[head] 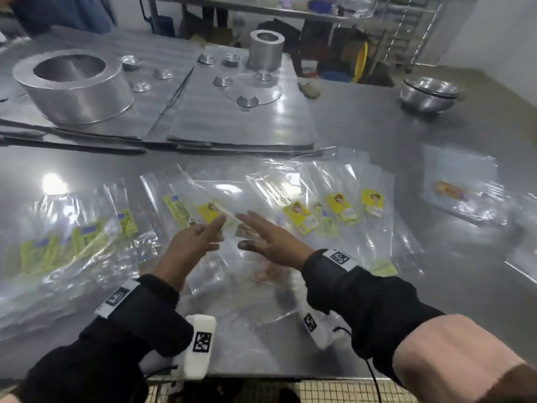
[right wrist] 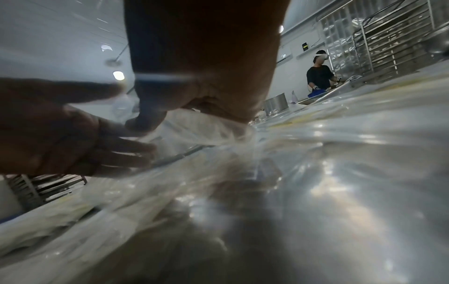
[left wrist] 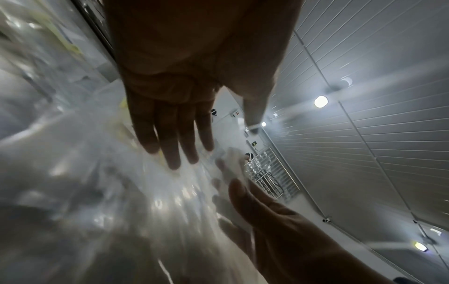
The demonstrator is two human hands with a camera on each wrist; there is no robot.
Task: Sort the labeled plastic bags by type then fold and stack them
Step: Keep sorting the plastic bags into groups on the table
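Note:
Clear plastic bags with yellow labels cover the steel table (head: 363, 286). A heap with yellow-green labels (head: 81, 237) lies at the left. Bags with yellow cartoon labels (head: 340, 206) fan out at the right, and one bag with an orange label (head: 462, 187) lies apart at the far right. Between my hands a clear bag with a yellow label (head: 215, 212) is lifted off the pile. My left hand (head: 215, 231) (left wrist: 175, 134) has straight fingers touching that bag's label edge. My right hand (head: 247, 231) (right wrist: 165, 115) reaches out flat, its fingers showing through the plastic draped over them.
Flat grey boards (head: 241, 123) at the back carry a wide metal ring mould (head: 72, 82), a tall metal cylinder (head: 266, 49) and several small metal cups. Stacked steel bowls (head: 430, 94) stand at the back right. The table's front edge (head: 261, 376) is close to me.

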